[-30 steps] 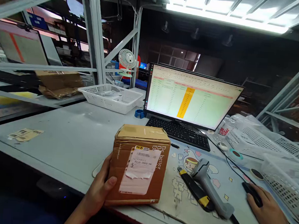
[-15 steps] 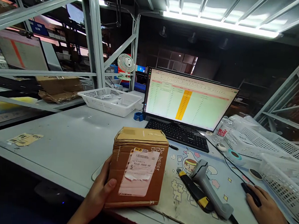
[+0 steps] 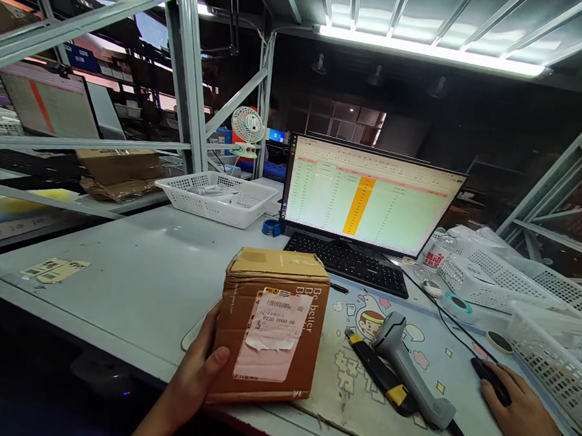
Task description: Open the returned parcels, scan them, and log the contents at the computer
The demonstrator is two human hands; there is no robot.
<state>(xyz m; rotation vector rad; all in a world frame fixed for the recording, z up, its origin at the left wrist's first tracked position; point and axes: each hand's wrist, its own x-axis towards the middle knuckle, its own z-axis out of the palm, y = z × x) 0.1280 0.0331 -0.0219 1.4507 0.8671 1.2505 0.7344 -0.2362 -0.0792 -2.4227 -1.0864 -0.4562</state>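
Observation:
My left hand [image 3: 195, 371] grips the lower left side of a brown cardboard box [image 3: 306, 352], its thumb on the front face. A white shipping label [image 3: 276, 330] with a barcode and a torn strip faces me. At the far right, my right hand [image 3: 526, 414] is curved over a black computer mouse [image 3: 491, 381]. Between the box and the mouse lie a grey barcode scanner [image 3: 412, 369] and a black and yellow utility knife [image 3: 380, 370], side by side on a printed desk mat [image 3: 342, 407].
Behind the box stand a black keyboard [image 3: 347, 263] and a monitor [image 3: 372, 190] showing a spreadsheet. A white basket [image 3: 216, 209] sits at the back left, more baskets [image 3: 551, 349] at the right. A pen [image 3: 340, 288], tape rolls [image 3: 457, 307] and a bottle [image 3: 435, 251] lie or stand around.
The whole view has shifted slightly to the right within the frame. Both hands keep their places on the box and the mouse.

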